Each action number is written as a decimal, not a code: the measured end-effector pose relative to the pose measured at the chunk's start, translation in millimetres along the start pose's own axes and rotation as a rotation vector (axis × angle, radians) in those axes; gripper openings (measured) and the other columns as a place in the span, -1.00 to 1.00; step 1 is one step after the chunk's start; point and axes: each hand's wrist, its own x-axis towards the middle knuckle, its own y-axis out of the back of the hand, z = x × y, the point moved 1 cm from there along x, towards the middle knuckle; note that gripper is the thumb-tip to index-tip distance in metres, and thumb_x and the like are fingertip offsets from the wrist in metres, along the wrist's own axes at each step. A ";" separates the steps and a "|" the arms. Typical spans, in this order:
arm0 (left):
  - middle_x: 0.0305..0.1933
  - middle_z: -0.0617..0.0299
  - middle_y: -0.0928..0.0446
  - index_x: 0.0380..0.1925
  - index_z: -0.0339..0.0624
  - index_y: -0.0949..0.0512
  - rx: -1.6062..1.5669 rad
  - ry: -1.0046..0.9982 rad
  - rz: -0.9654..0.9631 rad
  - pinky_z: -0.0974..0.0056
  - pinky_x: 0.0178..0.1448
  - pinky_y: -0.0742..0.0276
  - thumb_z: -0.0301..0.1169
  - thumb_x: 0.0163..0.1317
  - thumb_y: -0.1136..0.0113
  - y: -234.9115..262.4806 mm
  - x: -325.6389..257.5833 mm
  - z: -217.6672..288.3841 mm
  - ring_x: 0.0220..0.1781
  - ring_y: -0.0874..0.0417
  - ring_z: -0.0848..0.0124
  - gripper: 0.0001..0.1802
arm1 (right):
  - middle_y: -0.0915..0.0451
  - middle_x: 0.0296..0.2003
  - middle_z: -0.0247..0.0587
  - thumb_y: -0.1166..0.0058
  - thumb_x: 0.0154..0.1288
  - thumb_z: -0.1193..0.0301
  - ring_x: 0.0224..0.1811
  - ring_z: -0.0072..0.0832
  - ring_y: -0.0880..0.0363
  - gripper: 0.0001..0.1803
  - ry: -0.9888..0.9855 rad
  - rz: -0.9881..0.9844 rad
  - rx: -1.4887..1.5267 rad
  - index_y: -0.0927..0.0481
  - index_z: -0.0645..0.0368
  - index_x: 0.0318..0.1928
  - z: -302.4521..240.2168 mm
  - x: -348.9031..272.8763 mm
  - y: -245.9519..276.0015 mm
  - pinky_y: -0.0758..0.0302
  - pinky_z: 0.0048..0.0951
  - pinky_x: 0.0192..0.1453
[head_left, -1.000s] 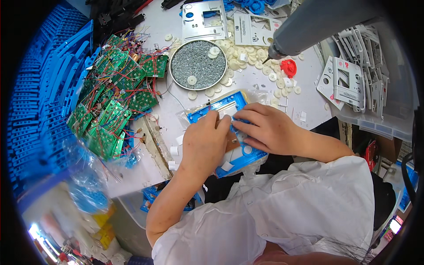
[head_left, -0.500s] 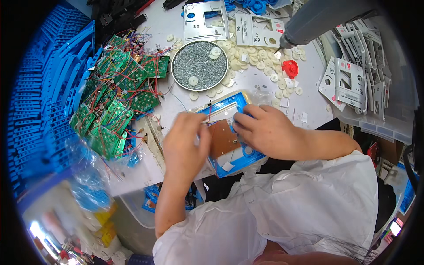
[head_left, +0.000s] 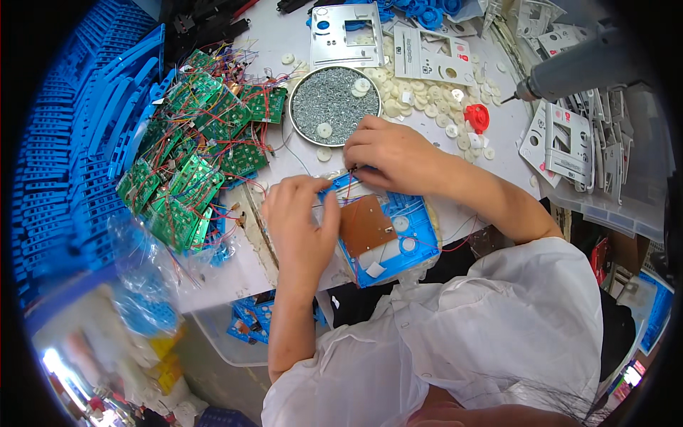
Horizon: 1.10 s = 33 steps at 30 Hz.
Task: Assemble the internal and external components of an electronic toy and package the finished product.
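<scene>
A blue plastic housing (head_left: pixel 420 245) lies in front of me on a clear plastic bag, with a brown circuit board (head_left: pixel 366 225) inside it. Thin red wires run from the board to the housing's far edge and out past its right side. My left hand (head_left: pixel 302 217) rests at the far left corner, thumb apart from the fingers. Over the far edge, my right hand (head_left: pixel 391 153) has its fingers curled together beside a small dark part on a red wire. Whatever they pinch is hidden.
A round tray of screws (head_left: pixel 327 107) stands beyond the housing, with white plastic discs (head_left: pixel 434 99) scattered right of it. Wired green circuit boards (head_left: pixel 199 164) are heaped left, beside stacked blue parts (head_left: pixel 64 156). An electric screwdriver (head_left: pixel 569 71) hangs at right, near white panels (head_left: pixel 569 142).
My right hand has gone from the housing's right side to its far edge, leaving the round openings uncovered. My left hand has settled at the corner. The whole view has shifted slightly.
</scene>
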 end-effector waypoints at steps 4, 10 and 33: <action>-0.17 0.26 -0.62 -0.26 -0.06 -0.72 0.060 -0.038 -0.049 0.04 0.17 -0.22 -0.36 0.16 -0.43 -12.2 11.1 11.8 -0.06 -0.59 0.24 -0.85 | -0.66 -0.26 -0.26 -0.39 0.07 0.52 -0.12 -0.21 -0.60 -0.75 0.005 0.046 0.031 -0.69 0.11 -0.18 -9.3 -2.6 10.5 -0.61 -0.23 -0.07; -0.22 0.36 -0.63 -0.29 -0.04 -0.73 0.013 -0.051 -0.073 0.04 0.15 -0.16 -0.36 0.16 -0.45 -16.6 8.7 10.5 -0.11 -0.59 0.31 -0.88 | -0.65 -0.32 -0.22 -0.39 0.15 0.50 -0.23 -0.21 -0.61 -0.74 0.001 0.176 0.111 -0.71 0.14 -0.12 -17.5 -16.1 12.5 -0.58 -0.20 -0.11; -0.23 0.33 -0.64 -0.29 -0.08 -0.71 0.034 -0.180 0.053 0.05 0.10 -0.18 -0.45 0.12 -0.46 -14.3 -5.8 16.8 -0.11 -0.58 0.28 -0.85 | -0.58 0.11 -0.03 -0.18 0.08 0.61 0.06 -0.06 -0.48 -0.41 -0.157 0.150 0.205 -0.64 0.23 0.22 -50.2 -23.0 35.8 -0.50 -0.18 0.20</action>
